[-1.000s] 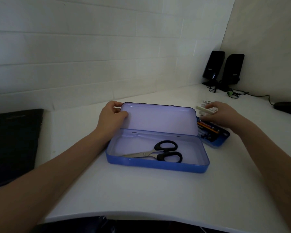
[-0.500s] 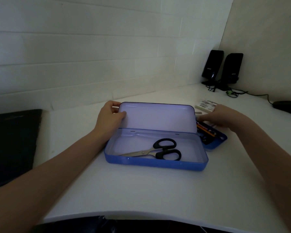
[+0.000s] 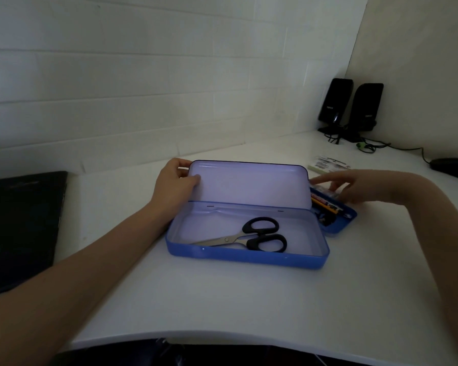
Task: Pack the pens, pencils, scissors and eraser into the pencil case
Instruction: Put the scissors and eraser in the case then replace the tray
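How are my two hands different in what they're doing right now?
The left hand grips the raised lid of the pencil case, fingers curled round its left edge. The right hand reaches with straighter fingers over the small blue tray of pens and pencils, gripping nothing plainly visible. Both hands are bare.

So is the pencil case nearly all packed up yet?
Not yet. Done: only the scissors lie inside the open pencil case. In hand: the left hand grips the lid while the right hand reaches over the blue tray of pens and pencils behind the case. Left: those, and what looks like the eraser, still outside on the desk.
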Demonstrator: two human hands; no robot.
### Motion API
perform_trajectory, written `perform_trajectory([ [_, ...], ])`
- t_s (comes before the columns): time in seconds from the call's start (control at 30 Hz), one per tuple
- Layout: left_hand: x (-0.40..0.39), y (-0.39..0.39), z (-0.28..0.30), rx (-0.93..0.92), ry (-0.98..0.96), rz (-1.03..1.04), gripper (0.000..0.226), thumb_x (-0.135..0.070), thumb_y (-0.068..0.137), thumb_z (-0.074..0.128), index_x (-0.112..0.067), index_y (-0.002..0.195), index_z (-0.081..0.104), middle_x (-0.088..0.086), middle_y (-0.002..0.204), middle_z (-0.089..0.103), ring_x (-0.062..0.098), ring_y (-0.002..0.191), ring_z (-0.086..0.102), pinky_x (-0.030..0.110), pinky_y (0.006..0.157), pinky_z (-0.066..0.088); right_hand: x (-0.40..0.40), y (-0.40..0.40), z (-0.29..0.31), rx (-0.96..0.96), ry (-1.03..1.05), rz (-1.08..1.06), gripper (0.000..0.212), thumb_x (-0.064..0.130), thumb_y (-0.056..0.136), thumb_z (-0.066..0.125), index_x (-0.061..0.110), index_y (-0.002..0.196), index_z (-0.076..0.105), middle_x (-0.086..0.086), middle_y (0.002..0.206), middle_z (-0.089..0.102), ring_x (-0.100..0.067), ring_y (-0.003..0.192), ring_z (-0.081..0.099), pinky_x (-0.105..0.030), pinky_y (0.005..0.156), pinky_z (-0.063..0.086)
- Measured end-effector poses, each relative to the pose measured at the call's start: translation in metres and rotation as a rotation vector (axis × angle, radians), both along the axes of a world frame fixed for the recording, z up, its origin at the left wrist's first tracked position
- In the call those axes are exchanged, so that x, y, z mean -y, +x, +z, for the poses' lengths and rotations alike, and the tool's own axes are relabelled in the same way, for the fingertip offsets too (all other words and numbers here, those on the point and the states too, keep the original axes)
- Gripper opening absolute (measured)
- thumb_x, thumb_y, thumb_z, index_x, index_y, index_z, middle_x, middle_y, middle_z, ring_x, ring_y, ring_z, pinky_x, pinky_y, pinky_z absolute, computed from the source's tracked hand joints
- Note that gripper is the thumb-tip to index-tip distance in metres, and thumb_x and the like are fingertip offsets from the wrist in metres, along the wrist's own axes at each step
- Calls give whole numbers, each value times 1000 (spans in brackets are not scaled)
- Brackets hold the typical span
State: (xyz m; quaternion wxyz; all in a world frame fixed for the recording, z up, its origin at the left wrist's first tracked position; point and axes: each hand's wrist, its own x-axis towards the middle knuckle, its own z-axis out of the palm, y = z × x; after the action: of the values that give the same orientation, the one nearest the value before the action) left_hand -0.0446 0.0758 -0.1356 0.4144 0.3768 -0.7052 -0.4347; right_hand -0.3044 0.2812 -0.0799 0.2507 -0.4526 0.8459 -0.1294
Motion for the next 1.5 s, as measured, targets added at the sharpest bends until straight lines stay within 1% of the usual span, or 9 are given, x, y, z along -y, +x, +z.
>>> perform_trajectory([
  [0.2, 1, 1, 0, 10, 3, -12, 19, -4, 83, 60, -13, 99, 53, 11, 99, 61, 22, 83, 57, 23, 67, 43, 9, -5, -12, -309, 83, 119, 49, 26, 96, 44, 45, 140, 28, -16, 109, 59, -14, 73, 45, -21, 63, 34],
  [0.37, -1, 0, 1, 23, -4, -41, 20, -4, 84, 60, -12, 101, 53, 11, 99, 61, 19, 80, 56, 22, 67, 43, 11, -9, -17, -291, 12, 160, 60, 19, 96, 46, 42, 144, 18, 0, 92, 52, -10, 68, 45, -19, 62, 37],
  [0.53, -2, 0, 1, 27, -2, -48, 19, -4, 84, 60, -13, 100, 53, 11, 99, 61, 10, 72, 55, 21, 66, 43, 21, -17, -30, -264, -56, 127, 46, 36, 98, 39, 43, 141, 28, -8, 140, 49, -26, 121, 50, -36, 101, 36],
  [0.67, -1, 0, 1, 21, 8, -47, 19, -3, 84, 60, -12, 100, 53, 11, 98, 61, 11, 72, 55, 21, 66, 43, 31, -12, -41, -331, -169, 33, 48, 43, 98, 32, 26, 143, 36, -2, 151, 37, -22, 136, 37, -32, 108, 28],
  [0.8, -1, -1, 0, 11, 20, -46, 20, -2, 84, 60, -12, 99, 53, 12, 97, 61, 14, 72, 56, 23, 66, 43, 37, -4, -44, -434, -265, -85, 36, 43, 91, 42, 21, 117, 53, -12, 124, 58, -26, 103, 54, -36, 83, 41],
  [0.97, 0, 0, 0, 16, 11, -44, 19, -3, 84, 61, -13, 98, 53, 11, 97, 61, 17, 76, 57, 24, 67, 43, 37, -3, -45, -404, -473, -199, 22, 26, 85, 52, 11, 98, 45, -15, 92, 59, -27, 74, 54, -32, 65, 42],
  [1.13, 1, 0, -1, 12, -22, -19, 18, -5, 82, 63, -13, 96, 55, 8, 96, 61, 20, 82, 57, 23, 68, 43, 29, 24, -3, 52, -902, -223, 11, 24, 91, 57, 14, 89, 52, -8, 71, 60, -8, 47, 56, -17, 40, 41],
  [1.23, 1, 1, -1, 16, -31, 2, 18, -5, 81, 63, -13, 96, 57, 8, 98, 61, 21, 88, 57, 23, 68, 43, 14, 53, 24, 290, -771, 86, 12, 23, 83, 65, 16, 78, 57, -9, 74, 70, -9, 60, 65, -18, 56, 48],
  [1.5, 4, 1, 1, -22, -19, 86, 24, -3, 80, 64, -8, 103, 60, 8, 96, 61, 21, 86, 57, 22, 66, 44, 11, 78, 24, 159, -194, 360, 17, 16, 78, 73, 9, 71, 59, -4, 64, 69, -13, 57, 67, -19, 54, 52],
])
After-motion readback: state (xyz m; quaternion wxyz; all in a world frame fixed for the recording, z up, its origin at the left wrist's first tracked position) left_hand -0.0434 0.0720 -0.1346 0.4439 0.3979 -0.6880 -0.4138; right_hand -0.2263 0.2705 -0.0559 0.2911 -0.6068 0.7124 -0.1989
